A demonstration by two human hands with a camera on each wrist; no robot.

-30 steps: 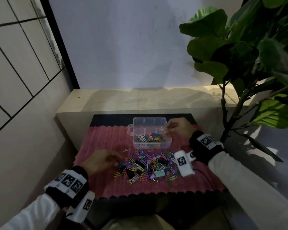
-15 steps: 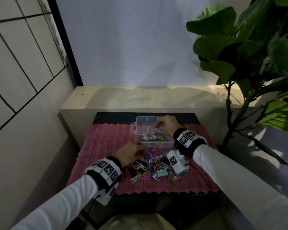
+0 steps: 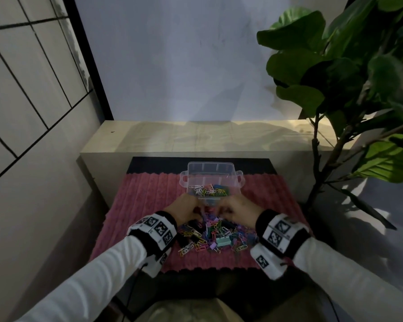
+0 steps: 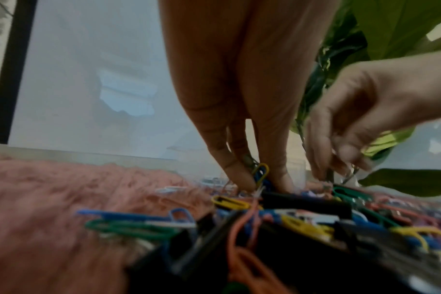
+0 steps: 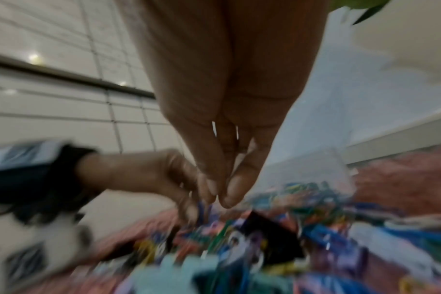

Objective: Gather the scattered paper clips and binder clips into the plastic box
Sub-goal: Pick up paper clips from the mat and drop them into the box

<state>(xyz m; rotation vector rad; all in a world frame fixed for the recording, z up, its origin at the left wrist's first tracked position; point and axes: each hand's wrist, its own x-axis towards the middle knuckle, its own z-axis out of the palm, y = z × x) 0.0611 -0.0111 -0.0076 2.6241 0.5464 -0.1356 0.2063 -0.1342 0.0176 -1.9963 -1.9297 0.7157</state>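
Note:
The clear plastic box (image 3: pixel 211 176) stands at the back of the pink mat (image 3: pixel 147 201), with several coloured clips inside. A heap of paper clips and binder clips (image 3: pixel 215 235) lies just in front of it. Both hands are at the heap's far edge, close together. My left hand (image 3: pixel 192 212) pinches a blue and a yellow paper clip (image 4: pixel 261 172) between thumb and fingers (image 4: pixel 239 175). My right hand (image 3: pixel 230 211) has thumb and fingertips (image 5: pixel 229 191) pressed together; in the left wrist view a thin wire clip (image 4: pixel 350 176) shows under them. A black binder clip (image 4: pixel 305 201) lies below.
A mint binder clip (image 3: pixel 223 241) sits near the heap's front. A large-leaved plant (image 3: pixel 335 89) rises at the right, its stem close to the mat. A pale ledge (image 3: pixel 196 138) runs behind the box, a tiled wall (image 3: pixel 21 101) on the left.
The right hand has come back from over the box to the heap. The left hand has moved right and forward to the heap's far edge and pinched clips.

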